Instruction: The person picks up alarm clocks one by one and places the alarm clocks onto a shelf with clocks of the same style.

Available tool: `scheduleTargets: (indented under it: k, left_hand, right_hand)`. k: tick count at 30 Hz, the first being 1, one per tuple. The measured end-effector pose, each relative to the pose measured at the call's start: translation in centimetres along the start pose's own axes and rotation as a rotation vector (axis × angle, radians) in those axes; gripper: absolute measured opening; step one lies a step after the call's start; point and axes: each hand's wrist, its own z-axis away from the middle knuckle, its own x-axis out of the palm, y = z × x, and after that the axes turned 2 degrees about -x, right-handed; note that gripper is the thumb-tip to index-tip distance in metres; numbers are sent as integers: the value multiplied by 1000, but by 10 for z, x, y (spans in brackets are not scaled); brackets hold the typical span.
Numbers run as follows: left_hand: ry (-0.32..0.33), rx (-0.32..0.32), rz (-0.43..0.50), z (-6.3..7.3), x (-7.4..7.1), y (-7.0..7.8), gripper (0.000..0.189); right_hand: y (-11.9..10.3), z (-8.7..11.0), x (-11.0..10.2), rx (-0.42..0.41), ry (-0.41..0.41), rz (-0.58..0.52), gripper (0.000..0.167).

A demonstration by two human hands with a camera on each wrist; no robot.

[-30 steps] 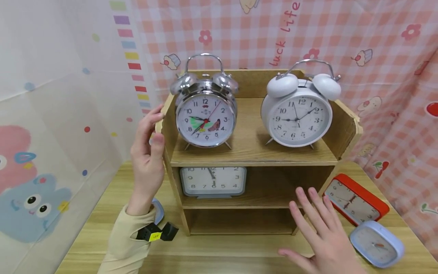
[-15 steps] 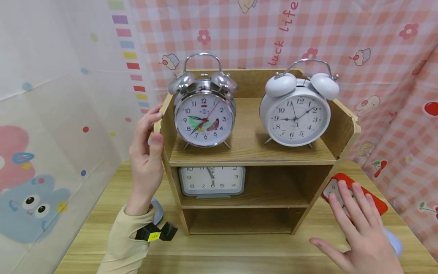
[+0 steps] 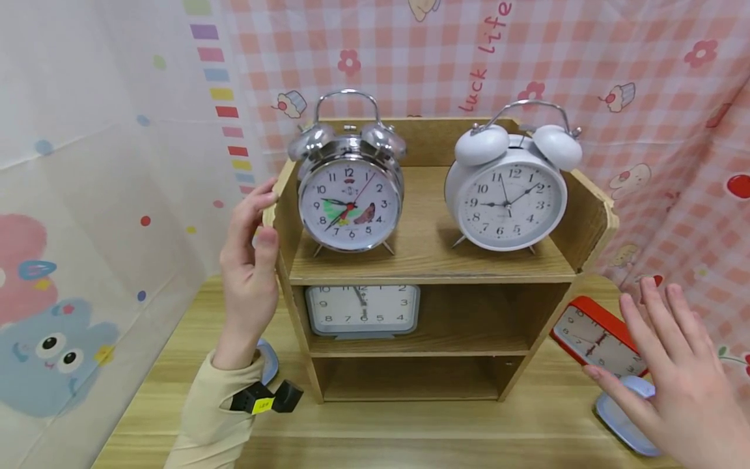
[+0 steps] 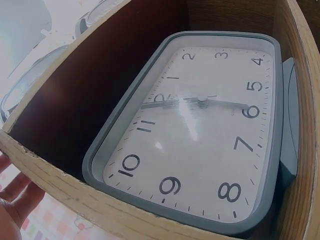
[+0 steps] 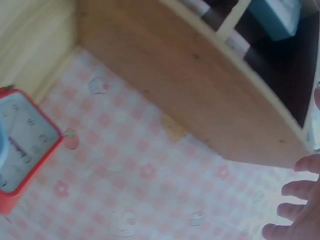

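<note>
My left hand (image 3: 249, 273) rests against the outer left side of a wooden shelf (image 3: 433, 277), fingertips and thumb at its front edge. A silver twin-bell alarm clock (image 3: 351, 202) and a white twin-bell alarm clock (image 3: 508, 202) stand on its top board. On the middle board, at the left, is a grey rectangular clock (image 4: 200, 130). My right hand (image 3: 682, 371) is spread with nothing in it, at the right of the shelf. It overlaps a red rectangular clock (image 3: 597, 342) and a light blue clock (image 3: 627, 417) on the table.
Another blue clock (image 3: 268, 361) lies on the table (image 3: 422, 436), partly hidden behind my left wrist. A pink checked curtain (image 3: 410, 71) hangs close behind the shelf, and a white patterned curtain (image 3: 146, 215) runs along the left.
My right hand has moved to the right, from in front of the shelf's lower right to over the clocks on the table. My left hand stays on the shelf's side.
</note>
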Motion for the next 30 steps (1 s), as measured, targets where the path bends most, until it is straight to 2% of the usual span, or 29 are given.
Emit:
scheduleTargets:
  k: [5, 9, 12, 18, 25, 30]
  left_hand:
    - [-1, -1, 9, 1, 0, -1, 62]
    - [4, -2, 28, 1, 0, -1, 57]
    - [7, -1, 27, 1, -1, -1, 56]
    - [5, 8, 13, 0, 0, 0, 60]
    - [1, 5, 10, -1, 1, 0, 63]
    - [-1, 9, 3, -1, 1, 1, 64]
  right_hand:
    - [24, 10, -2, 93, -188, -18, 97]
    - [41, 15, -2, 142, -351, -7, 88]
    - [50, 19, 1, 176, -454, 18, 87]
    - [69, 32, 9, 180, -523, 45, 90]
    - [101, 44, 23, 173, -618, 68, 95]
    - [125, 50, 32, 244, -744, 56, 93]
